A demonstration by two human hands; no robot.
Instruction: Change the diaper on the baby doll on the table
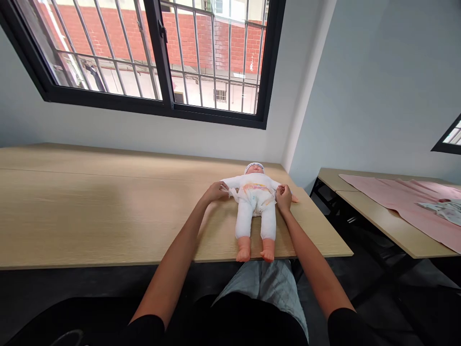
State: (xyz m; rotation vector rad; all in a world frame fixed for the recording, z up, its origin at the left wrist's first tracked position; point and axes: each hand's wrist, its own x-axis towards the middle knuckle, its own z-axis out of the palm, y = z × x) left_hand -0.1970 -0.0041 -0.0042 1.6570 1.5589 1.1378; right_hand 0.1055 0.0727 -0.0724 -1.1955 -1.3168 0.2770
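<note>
A baby doll in a white suit and a white cap lies on its back on the wooden table, its bare feet at the front edge. Around its hips is a white diaper with a coloured print on the front. My left hand pinches the diaper's side tab and draws it out to the left of the doll. On the other side, my right hand is closed at the diaper's right edge, beside the doll's arm.
To the right, a second table bears a pink cloth with a folded patterned cloth on it. A barred window with a dark frame is in the wall behind the table.
</note>
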